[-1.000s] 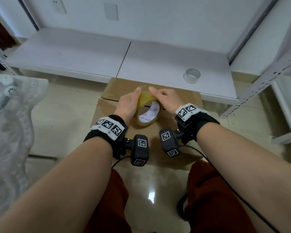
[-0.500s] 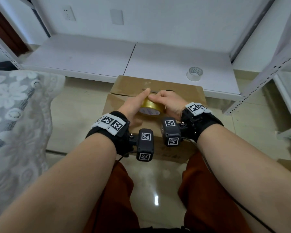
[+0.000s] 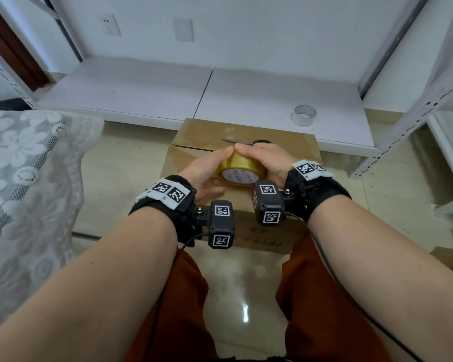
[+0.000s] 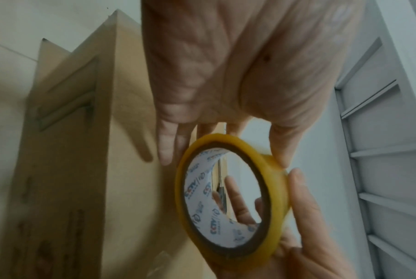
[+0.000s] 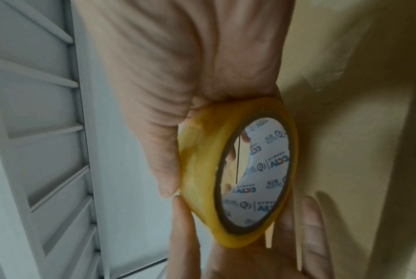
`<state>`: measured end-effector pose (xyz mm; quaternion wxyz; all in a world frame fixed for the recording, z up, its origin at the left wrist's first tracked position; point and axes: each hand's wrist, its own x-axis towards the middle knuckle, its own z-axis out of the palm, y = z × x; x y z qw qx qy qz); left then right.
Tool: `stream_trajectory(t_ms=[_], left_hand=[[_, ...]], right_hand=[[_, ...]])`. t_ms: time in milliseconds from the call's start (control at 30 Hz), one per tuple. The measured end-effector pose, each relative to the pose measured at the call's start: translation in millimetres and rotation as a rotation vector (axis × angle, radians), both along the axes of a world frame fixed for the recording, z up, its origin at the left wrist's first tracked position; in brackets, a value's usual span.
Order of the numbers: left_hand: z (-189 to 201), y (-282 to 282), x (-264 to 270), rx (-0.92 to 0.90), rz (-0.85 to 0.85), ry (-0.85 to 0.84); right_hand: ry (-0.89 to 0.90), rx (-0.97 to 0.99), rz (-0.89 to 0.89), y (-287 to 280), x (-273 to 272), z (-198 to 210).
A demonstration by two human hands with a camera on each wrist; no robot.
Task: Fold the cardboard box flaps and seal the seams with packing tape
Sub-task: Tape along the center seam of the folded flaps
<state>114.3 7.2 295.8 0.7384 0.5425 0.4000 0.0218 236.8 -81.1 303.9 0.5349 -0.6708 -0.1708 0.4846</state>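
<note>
A brown cardboard box (image 3: 277, 147) stands on the floor between my knees, its top flaps folded flat with a seam running across. Just above its top, both hands hold a yellow packing tape roll (image 3: 239, 169) with its white core facing me. My left hand (image 3: 215, 165) grips the roll's left side, thumb on the outer band. My right hand (image 3: 254, 155) grips the right side. In the left wrist view the tape roll (image 4: 231, 198) sits between my left thumb and fingers, and in the right wrist view the tape roll (image 5: 238, 173) lies under my right thumb.
Scissors (image 3: 243, 141) lie on the box's far flap behind my hands. A white tape roll (image 3: 304, 115) sits on the low white shelf (image 3: 141, 95) beyond the box. A lace-covered surface (image 3: 29, 178) is at my left and a metal rack (image 3: 416, 111) at my right.
Both hands turned the tape roll while holding it: it lay flatter half a second ago and now tilts its core toward me. The hands stay over the box top.
</note>
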Motion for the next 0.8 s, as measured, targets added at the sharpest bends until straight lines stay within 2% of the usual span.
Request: stream_trajectory(t_ms=[267,400,600,700,800], left_hand=[[-10,-8,8,-0.039,-0.113,-0.019],[-12,-5,8,-0.024,-0.116,-0.033],[-17,1,7,0.059,-0.160,-0.080],[-16,4,5,0.077,-0.144,-0.103],[-14,7,4,0.042,-0.077,-0.141]], right_hand=[[0.126,0.053,-0.051,-14,13,2],[0.168,0.080,-0.060,-14,15,0],[-0.035,0.036,0.005,-7,10,-8],[-0.077,0.032,0.006,-1,6,-13],[-0.029,0.077,-0.004,1,6,-11]])
